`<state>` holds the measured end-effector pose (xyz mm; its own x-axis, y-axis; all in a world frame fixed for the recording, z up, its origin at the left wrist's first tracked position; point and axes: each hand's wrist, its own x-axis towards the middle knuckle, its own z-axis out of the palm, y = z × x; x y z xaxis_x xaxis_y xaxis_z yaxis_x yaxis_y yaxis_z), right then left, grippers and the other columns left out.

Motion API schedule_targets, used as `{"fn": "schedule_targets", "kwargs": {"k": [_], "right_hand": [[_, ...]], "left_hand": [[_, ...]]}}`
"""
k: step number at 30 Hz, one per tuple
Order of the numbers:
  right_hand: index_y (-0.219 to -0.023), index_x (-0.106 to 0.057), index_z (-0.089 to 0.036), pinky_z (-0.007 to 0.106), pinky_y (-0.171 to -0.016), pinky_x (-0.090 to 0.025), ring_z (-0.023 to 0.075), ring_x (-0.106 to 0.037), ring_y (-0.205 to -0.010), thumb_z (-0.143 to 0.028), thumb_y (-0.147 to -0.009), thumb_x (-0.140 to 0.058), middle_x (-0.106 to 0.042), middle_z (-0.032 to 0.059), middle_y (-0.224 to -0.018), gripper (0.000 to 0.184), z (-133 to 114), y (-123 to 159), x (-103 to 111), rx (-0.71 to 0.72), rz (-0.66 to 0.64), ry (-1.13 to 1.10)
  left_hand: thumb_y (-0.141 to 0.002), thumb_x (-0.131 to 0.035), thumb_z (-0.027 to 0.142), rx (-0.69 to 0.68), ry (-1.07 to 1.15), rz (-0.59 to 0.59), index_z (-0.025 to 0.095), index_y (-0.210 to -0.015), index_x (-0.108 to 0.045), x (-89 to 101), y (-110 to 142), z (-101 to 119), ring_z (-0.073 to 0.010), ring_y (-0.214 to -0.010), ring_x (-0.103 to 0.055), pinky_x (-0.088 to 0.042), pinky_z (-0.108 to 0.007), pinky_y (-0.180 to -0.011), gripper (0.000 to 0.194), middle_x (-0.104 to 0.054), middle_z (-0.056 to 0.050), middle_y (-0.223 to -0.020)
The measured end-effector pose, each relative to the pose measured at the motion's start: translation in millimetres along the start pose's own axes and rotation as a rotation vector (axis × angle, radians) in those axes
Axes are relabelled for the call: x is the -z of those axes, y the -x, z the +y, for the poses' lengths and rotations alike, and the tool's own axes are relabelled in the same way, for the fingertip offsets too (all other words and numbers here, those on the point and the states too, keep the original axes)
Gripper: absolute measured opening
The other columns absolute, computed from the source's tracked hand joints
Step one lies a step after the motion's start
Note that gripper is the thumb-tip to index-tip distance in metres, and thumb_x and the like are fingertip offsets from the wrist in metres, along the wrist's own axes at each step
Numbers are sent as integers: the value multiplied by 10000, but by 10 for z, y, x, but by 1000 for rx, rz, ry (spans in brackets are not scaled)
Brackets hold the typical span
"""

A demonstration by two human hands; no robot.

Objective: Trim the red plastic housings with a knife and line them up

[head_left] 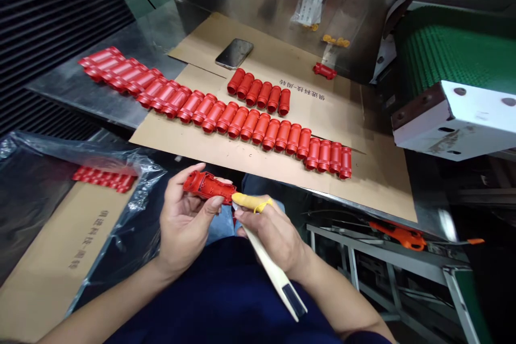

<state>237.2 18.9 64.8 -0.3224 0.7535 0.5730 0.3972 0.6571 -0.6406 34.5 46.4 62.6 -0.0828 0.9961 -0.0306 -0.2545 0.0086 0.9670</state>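
Observation:
My left hand (186,220) is closed around a red plastic housing (210,187), with its hollow, ribbed inside facing up. In my right hand (274,234) is a flat cream-handled tool (268,263) with a black inset near its rear end. A yellow finger cot (246,201) covers my right index finger, which touches the right end of the housing. The tool's working tip is hidden by my fingers and the part. Just beyond my hands, a long row of similar red parts (237,122) lies on cardboard (181,142).
A shorter row of red parts (258,93) and a phone (234,54) lie farther back. To the right stands a green conveyor belt (455,54) with a white metal end (459,121). At left, a plastic-lined box (139,172) holds cardboard and red parts (105,178).

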Motion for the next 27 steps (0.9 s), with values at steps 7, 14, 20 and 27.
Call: {"fn": "schedule_targets", "kwargs": {"k": [7,14,20,27], "right_hand": [[-1245,-751,-227,380,-888,-770,213,-883,-931,-306,-1147,-731,-869,94,-1094,128,72,60,116,-490,516,-418],[-1181,-825,-237,396,-853,-732,242,-841,-982,-142,-1079,-717,-865,98,-1057,176,-33,-61,253,-211,133,-296],[-1190,-853,-206,278,-698,-644,150,-746,-712,-208,-1097,-767,-862,41,-922,127,-9,-339,306,-243,-64,-250],[-1122,-839,-185,255,-747,-619,158,-798,-781,-229,-1098,-768,-868,40,-945,87,61,-446,249,-281,-232,-313]], "left_hand": [[-961,-950,368,312,306,-43,208,-1478,-683,-15,-113,79,-114,-655,-629,-539,-223,-622,603,-854,-117,-1061],[-974,-939,345,477,399,-105,178,-1433,-731,-27,-118,122,-80,-611,-554,-515,-204,-616,531,-831,-119,-1027],[-980,-933,430,418,264,-151,212,-1452,-702,-13,-85,82,-159,-705,-696,-562,-249,-663,569,-790,-56,-905],[-1009,-907,433,362,206,-226,224,-1554,-637,29,-64,26,-140,-676,-673,-542,-237,-619,643,-781,-40,-929]]}}
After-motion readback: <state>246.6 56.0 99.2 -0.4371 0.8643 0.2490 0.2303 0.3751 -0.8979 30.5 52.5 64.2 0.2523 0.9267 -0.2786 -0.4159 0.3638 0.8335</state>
